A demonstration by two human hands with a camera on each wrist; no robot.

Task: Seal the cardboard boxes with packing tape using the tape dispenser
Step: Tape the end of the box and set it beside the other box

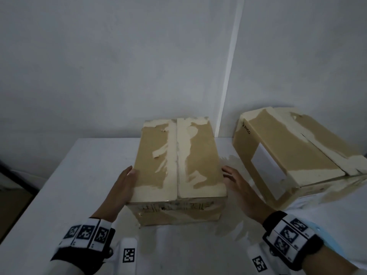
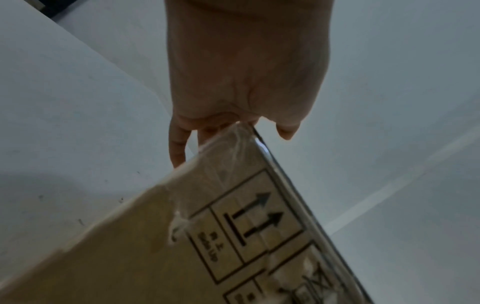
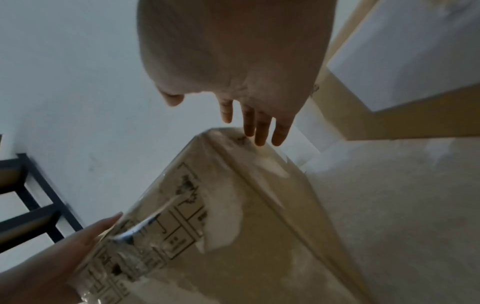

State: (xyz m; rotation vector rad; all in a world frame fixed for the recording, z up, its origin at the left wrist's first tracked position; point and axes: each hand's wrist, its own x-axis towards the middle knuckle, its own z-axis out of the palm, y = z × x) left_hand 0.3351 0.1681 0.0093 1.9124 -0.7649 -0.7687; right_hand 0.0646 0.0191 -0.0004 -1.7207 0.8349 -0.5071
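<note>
A brown rectangular cardboard box (image 1: 178, 163) with torn, pale patches of peeled paper across its top stood on the white counter (image 1: 83, 175), its two top flaps closed and meeting along a centre seam that ran away from the person. The left hand (image 1: 123, 187) lay flat against the box's left side near the front corner, fingers straight, with the thumb up by the top edge; the left wrist view showed those fingers (image 2: 179, 148) pressed along the side panel beside printed upward arrows. The right hand (image 1: 238, 187) was open too, fingers extended; in the right wrist view its fingertips (image 3: 259, 133) reached the box's upper corner, though whether they touched it could not be told. Glossy clear tape covered the near face of the box. A second brown cardboard box (image 1: 288, 151), bearing a white rectangular label and small dark lettering, sat tilted on the counter to the right, well apart from the first, near the white wall (image 1: 99, 66).
</note>
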